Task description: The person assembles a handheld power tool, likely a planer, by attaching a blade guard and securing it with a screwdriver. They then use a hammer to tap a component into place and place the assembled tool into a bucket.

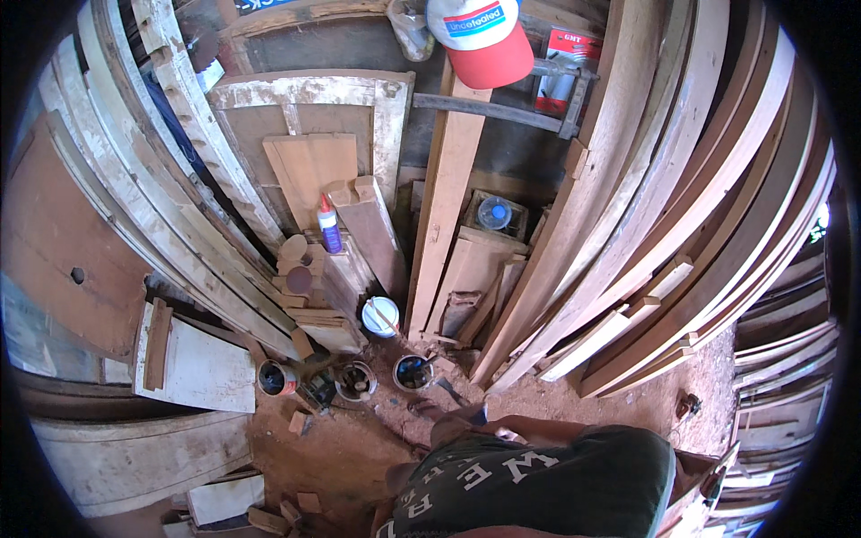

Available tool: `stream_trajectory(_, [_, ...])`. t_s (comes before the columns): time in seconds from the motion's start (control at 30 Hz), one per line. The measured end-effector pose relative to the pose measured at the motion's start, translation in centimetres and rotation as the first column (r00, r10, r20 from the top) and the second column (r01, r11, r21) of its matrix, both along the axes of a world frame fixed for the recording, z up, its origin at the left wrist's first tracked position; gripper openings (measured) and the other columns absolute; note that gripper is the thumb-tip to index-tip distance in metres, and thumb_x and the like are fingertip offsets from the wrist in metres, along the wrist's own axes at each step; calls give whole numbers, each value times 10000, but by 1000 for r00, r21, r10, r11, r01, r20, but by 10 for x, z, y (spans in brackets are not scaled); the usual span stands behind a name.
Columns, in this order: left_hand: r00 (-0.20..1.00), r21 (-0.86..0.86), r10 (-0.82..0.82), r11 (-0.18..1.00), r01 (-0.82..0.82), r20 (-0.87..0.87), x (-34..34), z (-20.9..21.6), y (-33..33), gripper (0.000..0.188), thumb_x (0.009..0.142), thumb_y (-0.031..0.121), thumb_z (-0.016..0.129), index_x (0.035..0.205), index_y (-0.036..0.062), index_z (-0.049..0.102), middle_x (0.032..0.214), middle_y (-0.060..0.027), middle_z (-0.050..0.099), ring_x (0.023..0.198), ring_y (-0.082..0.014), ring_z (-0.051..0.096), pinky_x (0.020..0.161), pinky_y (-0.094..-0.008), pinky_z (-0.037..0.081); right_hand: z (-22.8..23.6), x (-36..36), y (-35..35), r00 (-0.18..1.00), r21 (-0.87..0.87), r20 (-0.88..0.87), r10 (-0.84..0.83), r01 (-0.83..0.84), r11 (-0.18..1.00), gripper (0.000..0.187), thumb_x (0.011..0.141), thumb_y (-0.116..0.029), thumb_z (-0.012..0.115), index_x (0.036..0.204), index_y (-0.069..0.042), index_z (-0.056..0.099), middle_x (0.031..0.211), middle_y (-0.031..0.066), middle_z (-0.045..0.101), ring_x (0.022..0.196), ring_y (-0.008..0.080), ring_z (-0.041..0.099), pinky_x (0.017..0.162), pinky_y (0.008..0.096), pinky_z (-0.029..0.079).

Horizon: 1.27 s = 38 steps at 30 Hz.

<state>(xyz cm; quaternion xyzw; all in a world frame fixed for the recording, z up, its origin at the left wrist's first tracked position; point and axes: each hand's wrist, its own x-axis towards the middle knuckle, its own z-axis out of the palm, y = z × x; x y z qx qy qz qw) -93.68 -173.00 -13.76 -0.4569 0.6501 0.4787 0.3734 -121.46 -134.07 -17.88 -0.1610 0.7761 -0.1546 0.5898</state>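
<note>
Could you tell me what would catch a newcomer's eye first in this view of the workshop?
Probably the red and white cap hanging at the top centre, above an upright pale plank. Next come the long boards leaning in a fan along the right side. On the dirt floor near the middle stand several open tins, with a small glue bottle on stacked offcuts above them.

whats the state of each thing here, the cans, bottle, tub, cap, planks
glue bottle: upright on stacked wood, red cap on
white tub: upright, open, a stick lying across the top
tin cans: three on the dirt floor, upright, lids off
red and white cap: hanging at the top of a plank
long planks: leaning against the wall
clear jar: lid on, set among boards
hands: not in view
</note>
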Motion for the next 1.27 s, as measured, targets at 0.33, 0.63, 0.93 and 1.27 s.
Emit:
stream_trajectory(0.33, [999,-34,-31,999,32,25,12,15,-19,570,920,313,700,1384,-7,612,1084,-160,719,936,-231,694,787,-381,554,38,-43,14,891,-66,-430,-146,130,989,251,937,-319,617,999,-91,701,964,265,726,913,478,705,774,612,547])
stream_trajectory(0.63, [999,-59,-8,998,6,-39,-6,37,-39,589,931,328,680,1401,-17,596,1187,-192,719,1016,-244,701,836,-389,560,292,-316,63,-395,-720,-694,-602,361,593,730,863,-276,803,1422,6,428,1271,297,534,1205,523,584,966,540,553])
stream_trajectory(0.93, [987,-167,-30,986,4,-157,-7,32,-38,566,919,285,703,1387,-14,594,1326,-266,671,1200,-355,681,964,-425,539,281,-401,114,-226,-539,-831,-508,556,633,450,860,-201,745,1262,-95,574,1250,231,607,1144,453,641,947,523,555])
stream_trajectory(1.27, [721,-296,-353,932,211,-597,-96,52,-21,623,929,345,760,1448,70,553,1375,-191,642,1191,-354,666,1005,-430,530,435,-315,51,-434,-666,-715,-548,180,724,426,801,-139,782,1199,-76,643,1142,196,671,1033,396,691,879,495,569])
